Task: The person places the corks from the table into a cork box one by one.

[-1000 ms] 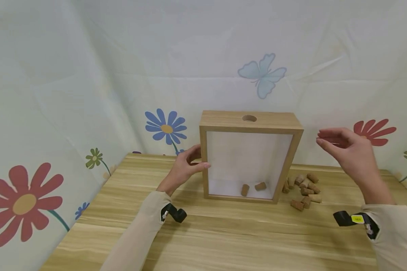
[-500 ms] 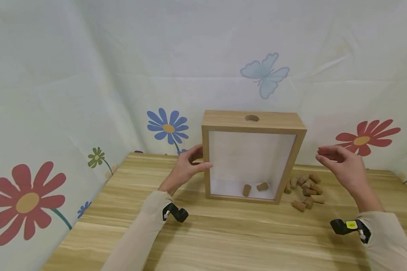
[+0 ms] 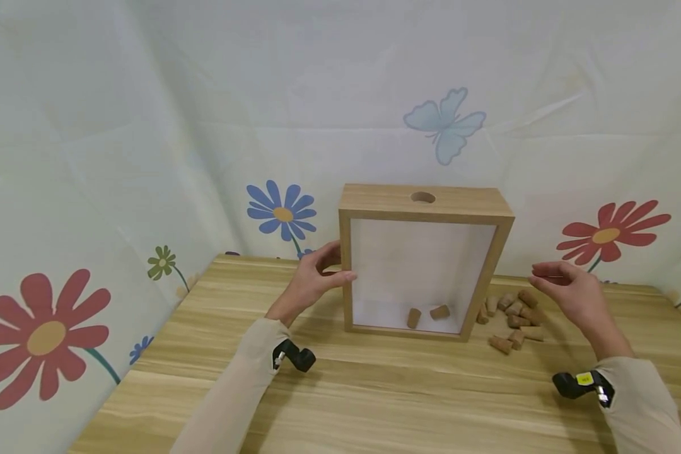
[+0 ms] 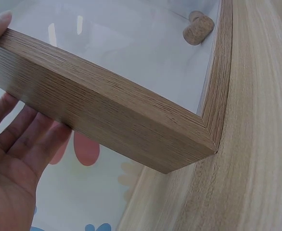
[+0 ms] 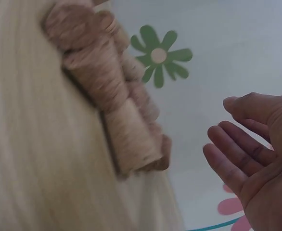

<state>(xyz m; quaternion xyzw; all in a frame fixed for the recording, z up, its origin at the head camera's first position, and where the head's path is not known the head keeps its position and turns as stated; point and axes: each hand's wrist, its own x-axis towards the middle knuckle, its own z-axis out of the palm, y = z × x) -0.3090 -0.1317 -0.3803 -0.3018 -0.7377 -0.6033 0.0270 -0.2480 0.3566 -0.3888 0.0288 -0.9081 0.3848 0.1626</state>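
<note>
A wooden shadow box [image 3: 425, 210] with a clear front stands upright on the table, a round hole [image 3: 422, 198] in its top. Two corks [image 3: 413, 318] lie inside on its floor. My left hand [image 3: 312, 277] grips the box's left side, thumb on the front frame and fingers behind, as the left wrist view shows too. To the right of the box lies a loose pile of corks [image 3: 515, 321]. Above and right of that pile hovers my right hand [image 3: 573, 293], fingers loosely bent. In the right wrist view nothing is between the fingers of the right hand [image 5: 256, 149].
The wood-grain table [image 3: 374, 391] runs back to a pale curtain [image 3: 340, 94] printed with flowers and a butterfly. That curtain also hangs along the left side. A small black camera [image 3: 579, 383] is strapped to my right wrist, another [image 3: 295, 356] to my left.
My right hand has come down beside the box, from near its top height to just above the cork pile. The left hand keeps its hold on the box.
</note>
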